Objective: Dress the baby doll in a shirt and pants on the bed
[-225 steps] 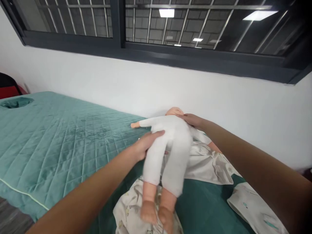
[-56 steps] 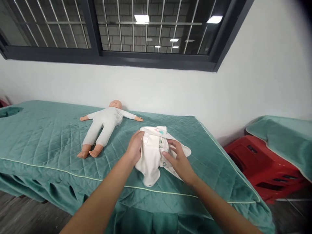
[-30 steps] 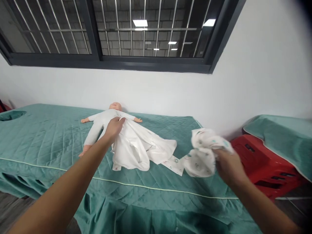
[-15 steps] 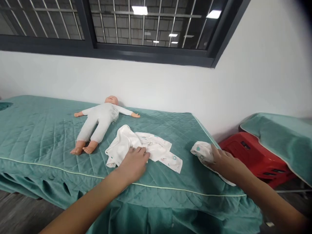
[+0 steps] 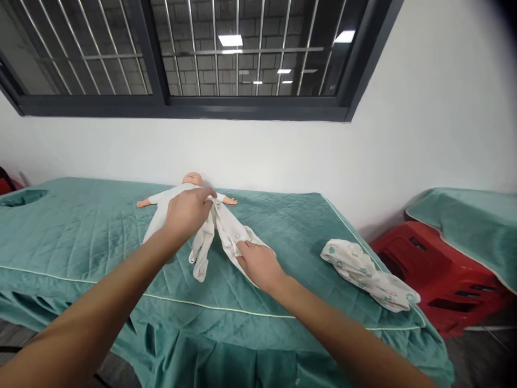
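Observation:
My left hand (image 5: pixel 189 207) is closed on the upper edge of a white printed baby garment (image 5: pixel 228 223) and holds it raised over the bed. Lower on the same garment, my right hand (image 5: pixel 258 264) pinches the cloth. One sleeve or leg of it dangles below my left hand. Behind lies a baby doll (image 5: pixel 193 179) in a white suit, face up with arms spread; my left hand and forearm hide much of its body and its feet. A second white garment with green prints (image 5: pixel 363 269) lies bunched near the bed's right edge, apart from both hands.
A green quilted bedcover (image 5: pixel 100 215) spreads under everything, with a face hole at its far left. Beyond the right edge stand a red plastic stool (image 5: pixel 436 275) and another green-covered surface (image 5: pixel 472 226). A white wall with a barred window (image 5: pixel 250 108) rises behind.
My left hand has lifted the garment off the bed towards the doll. My right hand has let go of the bunched garment at the right and moved left to grip the lifted one.

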{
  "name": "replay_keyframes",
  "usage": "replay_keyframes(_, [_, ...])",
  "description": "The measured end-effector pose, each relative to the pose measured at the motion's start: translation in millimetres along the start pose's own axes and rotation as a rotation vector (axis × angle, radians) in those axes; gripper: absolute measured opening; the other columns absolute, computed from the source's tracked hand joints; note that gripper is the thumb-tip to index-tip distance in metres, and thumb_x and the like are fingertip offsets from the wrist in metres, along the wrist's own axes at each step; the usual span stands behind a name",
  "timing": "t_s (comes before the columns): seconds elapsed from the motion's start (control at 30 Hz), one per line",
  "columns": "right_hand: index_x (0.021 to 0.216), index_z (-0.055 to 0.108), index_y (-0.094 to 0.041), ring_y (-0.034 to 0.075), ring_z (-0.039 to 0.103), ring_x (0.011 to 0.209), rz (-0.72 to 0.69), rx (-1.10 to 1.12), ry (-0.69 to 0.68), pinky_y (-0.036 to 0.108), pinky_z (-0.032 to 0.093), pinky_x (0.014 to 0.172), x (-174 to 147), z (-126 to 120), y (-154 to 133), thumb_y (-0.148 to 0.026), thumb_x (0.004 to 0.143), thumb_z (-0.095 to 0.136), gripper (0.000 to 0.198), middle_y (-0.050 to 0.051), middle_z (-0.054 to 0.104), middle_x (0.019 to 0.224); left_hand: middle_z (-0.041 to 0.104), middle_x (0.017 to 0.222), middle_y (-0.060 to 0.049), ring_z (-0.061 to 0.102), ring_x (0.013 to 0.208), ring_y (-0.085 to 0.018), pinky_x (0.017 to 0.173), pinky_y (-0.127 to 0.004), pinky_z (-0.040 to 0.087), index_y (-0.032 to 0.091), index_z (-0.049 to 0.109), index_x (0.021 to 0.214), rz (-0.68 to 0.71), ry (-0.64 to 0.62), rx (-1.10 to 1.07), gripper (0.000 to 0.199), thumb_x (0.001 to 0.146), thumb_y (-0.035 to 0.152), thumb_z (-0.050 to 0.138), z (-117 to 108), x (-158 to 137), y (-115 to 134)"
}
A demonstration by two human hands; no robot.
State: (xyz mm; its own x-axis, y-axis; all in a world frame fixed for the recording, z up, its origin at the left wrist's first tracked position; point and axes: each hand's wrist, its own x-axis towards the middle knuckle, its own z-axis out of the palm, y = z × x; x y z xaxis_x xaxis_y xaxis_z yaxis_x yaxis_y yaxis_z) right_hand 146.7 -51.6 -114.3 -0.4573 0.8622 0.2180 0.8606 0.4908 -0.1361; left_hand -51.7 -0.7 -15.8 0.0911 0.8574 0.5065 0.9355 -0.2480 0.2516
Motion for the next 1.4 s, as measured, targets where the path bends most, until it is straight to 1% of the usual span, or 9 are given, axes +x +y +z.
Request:
replay_keyframes(0.13, [0.100,0.056,-0.022,0.019,0.063,0.077,-0.017,0.292,0.058,0.028,0.043,0.063,21,-16,-37,-0.031,0.098,0.043,0.016,0.003,0.068,0.087,0.063,0.072,-0.002,0.056,0.064,-0.017,0.064,-0.027,0.042,0.020,0.068,0.104,-0.108,0.028,-0.427,0.031,0.084,0.021,0.044,-14,28,30])
replay_keyframes(0.27, [0.117,0.054,-0.020,0.021,0.056,0.112,-0.297,0.460,0.146,0.034,0.045,0.092,15,-44,-53,-0.023,0.094,0.049,0.024,0.008,0.061,0.120,0.062,0.078,0.001,0.054,0.070,-0.014,0.063,-0.023,0.041,0.020,0.065,0.096,0.075,-0.197,-0.831,0.021,0.085,0.027,0.048,-9,26,66])
replay_keyframes(0.43, [0.128,0.053,-0.023,0.019,0.048,0.127,-0.253,0.621,0.197,0.040,0.037,0.110,-10,-67,-16,-0.015,0.093,0.046,0.036,0.005,0.057,0.133,0.060,0.078,0.001,0.055,0.069,-0.012,0.059,-0.022,0.042,0.020,0.062,0.098,-0.077,-0.598,-1.240,0.019,0.084,0.031,0.057,0,9,68])
replay_keyframes(0.57, [0.123,0.059,-0.023,0.020,0.050,0.127,-0.167,0.689,0.216,0.043,0.037,0.111,-24,-90,16,-0.017,0.090,0.054,0.034,0.006,0.057,0.136,0.065,0.107,-0.007,0.061,0.098,-0.019,0.082,-0.030,0.048,0.018,0.063,0.111,-0.001,-0.821,-1.393,0.037,0.088,0.046,0.056,3,6,61])
replay_keyframes(0.73, [0.102,0.069,-0.021,0.019,0.067,0.098,-0.172,0.836,0.106,0.039,0.051,0.093,-30,-141,33,-0.027,0.093,0.056,0.017,0.005,0.073,0.101,0.064,0.102,-0.005,0.061,0.092,-0.017,0.077,-0.029,0.046,0.018,0.061,0.115,0.168,-0.765,-1.174,0.041,0.079,0.036,0.070,-6,8,73])
replay_keyframes(0.87, [0.115,0.060,-0.023,0.020,0.063,0.106,-0.104,1.028,0.256,0.037,0.051,0.091,-17,-168,51,-0.033,0.079,0.074,0.040,0.007,0.067,0.117,0.064,0.106,-0.004,0.060,0.097,-0.018,0.081,-0.030,0.046,0.020,0.063,0.109,0.379,-0.740,-1.018,0.033,0.077,0.025,0.068,-41,13,88])
replay_keyframes(1.03, [0.102,0.066,-0.018,0.019,0.064,0.093,-0.115,1.052,-0.159,0.034,0.049,0.083,-4,-177,60,-0.041,0.078,0.073,0.034,0.004,0.069,0.099,0.064,0.118,-0.005,0.060,0.104,-0.020,0.086,-0.033,0.048,0.022,0.063,0.113,0.511,-0.665,-0.874,0.032,0.081,0.025,0.061,-93,5,103])
replay_keyframes(1.2, [0.078,0.061,-0.018,0.010,0.051,0.063,-0.078,0.806,-0.102,0.024,0.038,0.058,-7,-201,51,-0.046,0.079,0.069,0.029,-0.003,0.057,0.071,0.063,0.122,-0.002,0.060,0.105,-0.021,0.087,-0.033,0.049,0.029,0.059,0.122,0.489,-0.421,-0.577,0.035,0.088,0.032,0.053,-100,-2,105])
replay_keyframes(1.4, [0.065,0.045,-0.021,0.010,0.039,0.053,0.160,0.113,0.071,0.025,0.025,0.050,-22,-217,62,-0.034,0.083,0.053,0.024,-0.004,0.047,0.060,0.067,0.113,0.000,0.062,0.102,-0.023,0.084,-0.036,0.048,0.029,0.062,0.113,0.357,-0.144,-0.145,0.030,0.090,0.022,0.045,-68,1,86])
